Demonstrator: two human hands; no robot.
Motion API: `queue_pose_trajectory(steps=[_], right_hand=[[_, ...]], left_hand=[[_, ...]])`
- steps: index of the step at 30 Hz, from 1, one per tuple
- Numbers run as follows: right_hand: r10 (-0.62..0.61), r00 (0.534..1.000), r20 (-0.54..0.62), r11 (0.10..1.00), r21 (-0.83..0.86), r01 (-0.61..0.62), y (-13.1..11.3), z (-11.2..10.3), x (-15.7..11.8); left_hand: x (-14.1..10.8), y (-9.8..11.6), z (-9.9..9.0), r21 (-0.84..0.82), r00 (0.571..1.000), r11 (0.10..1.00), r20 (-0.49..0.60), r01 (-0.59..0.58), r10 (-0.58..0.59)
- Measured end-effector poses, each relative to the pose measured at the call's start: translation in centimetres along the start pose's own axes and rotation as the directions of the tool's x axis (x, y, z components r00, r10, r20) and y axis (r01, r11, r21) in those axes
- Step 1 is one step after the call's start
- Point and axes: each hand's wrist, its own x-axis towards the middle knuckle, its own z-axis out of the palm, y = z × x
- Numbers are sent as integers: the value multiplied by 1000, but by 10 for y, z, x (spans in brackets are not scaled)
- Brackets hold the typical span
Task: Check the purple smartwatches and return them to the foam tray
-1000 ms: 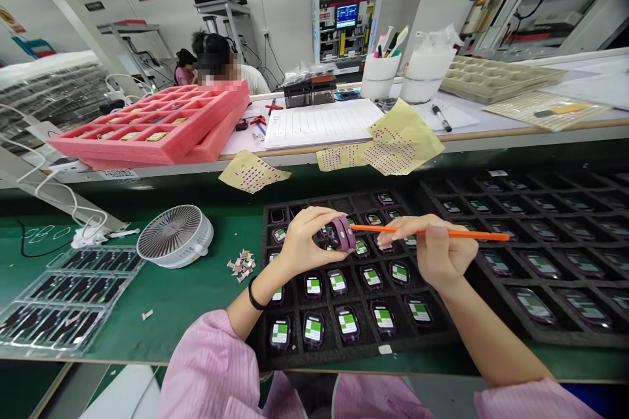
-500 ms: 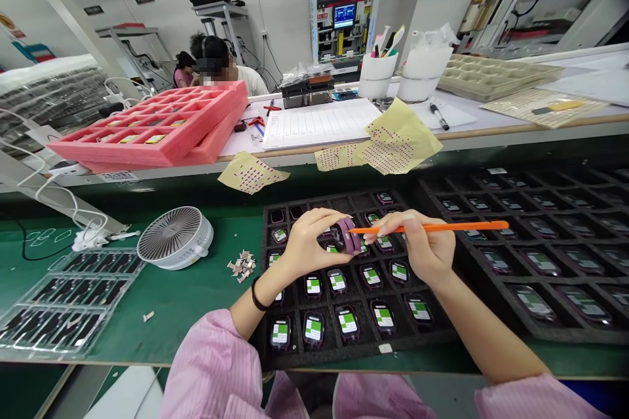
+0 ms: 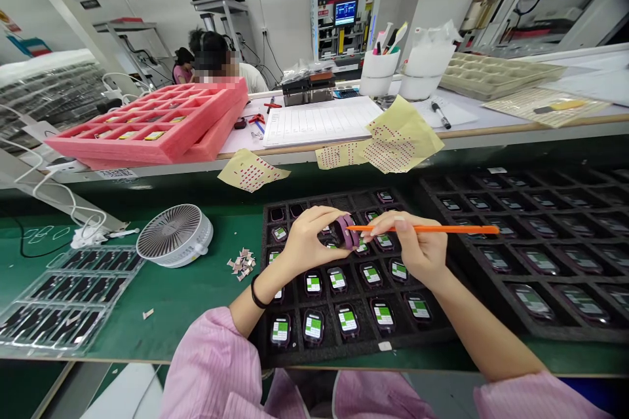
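My left hand (image 3: 307,242) is clamped on a purple case (image 3: 350,236), thumb below and fingers above, holding it up over a black tray (image 3: 334,355). My right hand (image 3: 423,245) is closed on an orange stick (image 3: 462,230), which lies nearly level with its left tip at the case; I cannot tell how hard it presses, if at all. Under my hands, watches (image 3: 348,321) with green and white faces sit in the tray's compartments. Just to the right is a second black tray (image 3: 580,338), also holding watches. To my left, on the green bench (image 3: 184,314), are a pile of small pieces (image 3: 242,264), a round fan (image 3: 170,229) and a clear tray (image 3: 42,348). Yellow sheets (image 3: 403,134) with rows of dots hang over the edge of the shelf (image 3: 472,134) in front of me
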Motion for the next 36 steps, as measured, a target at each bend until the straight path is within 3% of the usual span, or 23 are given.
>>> queue_pose_trajectory(steps=[5,9,12,18,22,36], right_hand=[[178,983,-52,978,118,-171,9,-2,4],[402,912,86,914,28,-406,19,11,5],[496,855,152,866,-10,-500,23,21,4],[613,774,158,724,279,-631,26,21,5],[639,749,173,665,365,-651,28,18,7],[642,750,155,662,380,-646,30,16,8]], left_hand=[[2,0,-3,52,999,998,5,43,-43],[2,-3,-2,136,998,989,-12,65,-64],[0,-3,1,174,997,982,0,70,-71],[-1,-3,4,1,997,997,-5,82,-82],[0,-2,0,-69,993,991,4,117,-117],[2,-1,-3,-19,994,994,-10,108,-108]])
